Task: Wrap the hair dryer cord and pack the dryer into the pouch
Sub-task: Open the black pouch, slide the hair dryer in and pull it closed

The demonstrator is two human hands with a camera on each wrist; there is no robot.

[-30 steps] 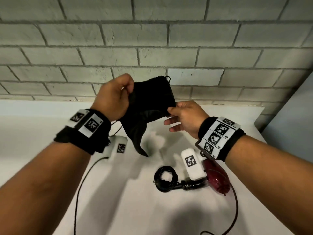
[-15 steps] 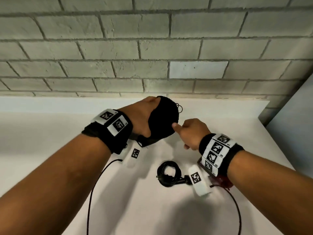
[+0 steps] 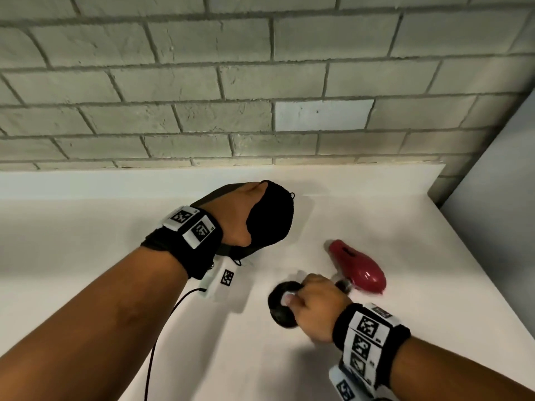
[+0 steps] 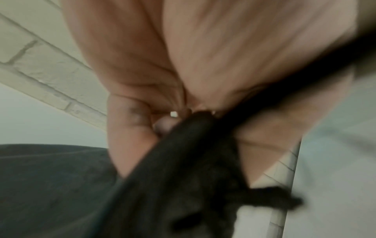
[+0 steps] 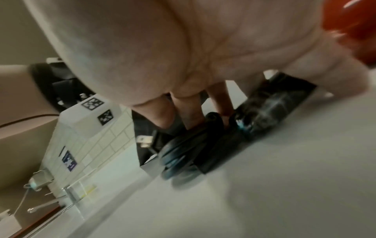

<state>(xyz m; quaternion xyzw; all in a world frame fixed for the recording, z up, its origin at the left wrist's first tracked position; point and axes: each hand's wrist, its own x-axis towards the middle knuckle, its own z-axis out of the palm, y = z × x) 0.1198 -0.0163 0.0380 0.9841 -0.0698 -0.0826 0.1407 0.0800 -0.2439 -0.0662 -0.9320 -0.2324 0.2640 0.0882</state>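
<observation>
A black fabric pouch [image 3: 272, 218] lies on the white counter [image 3: 376, 215] near the back wall, and my left hand [image 3: 237, 215] grips its edge. The left wrist view shows my fingers [image 4: 130, 128] curled round the dark pouch cloth [image 4: 183, 161]. A red hair dryer [image 3: 359, 269] lies on its side to the right. Its black handle [image 5: 270, 103] leads to the coiled black cord [image 3: 282, 303]. My right hand [image 3: 314, 306] is down on the handle and coil, with fingers [image 5: 179, 112] curled round them.
A grey brick wall [image 3: 260, 82] closes off the back of the counter. A pale panel [image 3: 498, 183] stands at the right. Thin black cables [image 3: 162, 328] trail from my wrist cameras across the counter. Bare counter lies left of the pouch.
My left hand has brought the pouch down from mid-air onto the counter. My right hand has let go of the pouch, dropped back toward me and taken hold of the dryer's handle and cord coil.
</observation>
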